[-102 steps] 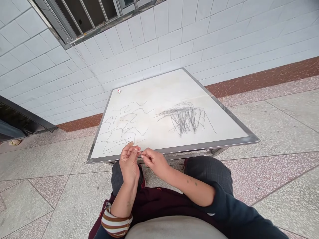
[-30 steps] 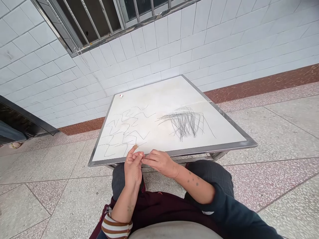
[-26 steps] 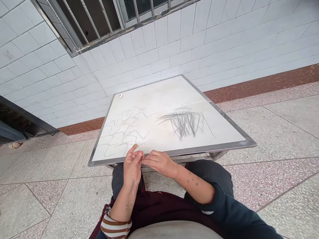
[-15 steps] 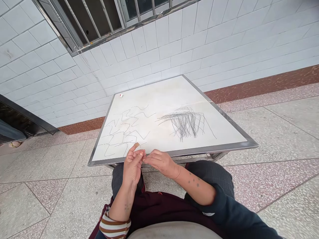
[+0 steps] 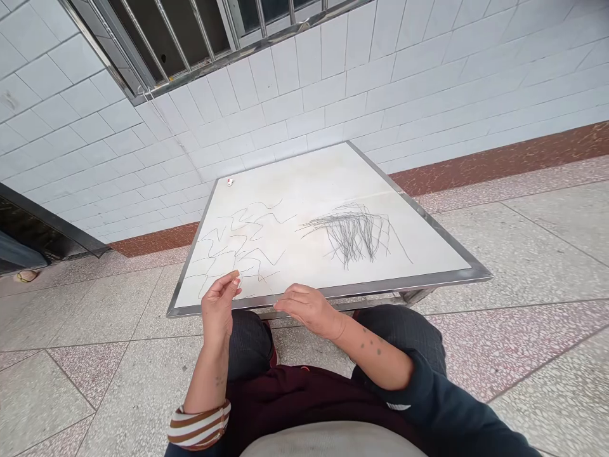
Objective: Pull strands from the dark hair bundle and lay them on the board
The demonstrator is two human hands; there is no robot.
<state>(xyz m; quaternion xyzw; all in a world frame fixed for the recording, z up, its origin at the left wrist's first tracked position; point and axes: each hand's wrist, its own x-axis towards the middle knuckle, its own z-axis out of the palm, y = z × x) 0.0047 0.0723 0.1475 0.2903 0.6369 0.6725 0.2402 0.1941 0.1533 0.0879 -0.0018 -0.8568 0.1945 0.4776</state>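
My left hand (image 5: 219, 308) is over the near left part of the white tabletop (image 5: 295, 178), thumb and forefinger pinched together. Thin dark strands run close to its fingertips; which of them, if any, is in the pinch I cannot make out. At the table's front edge is my right hand (image 5: 309, 310), fingers bent and pressed together, their tips hidden from view. Bent, wire-like dark strands (image 5: 245, 242) lie spread out on the left side of the table. A dense bundle of similar, longer strands (image 5: 354, 231) lies on the right.
A grey metal edge (image 5: 428, 277) frames the tabletop. The table's far side stands against a white tiled wall (image 5: 285, 95) with a barred window (image 5: 200, 32) above. A small white and red object (image 5: 230, 182) lies at the far left corner. My knees are under the front edge.
My left hand has moved left, away from my right hand; the two were close together at the fingertips before. The right hand has stayed almost in place.
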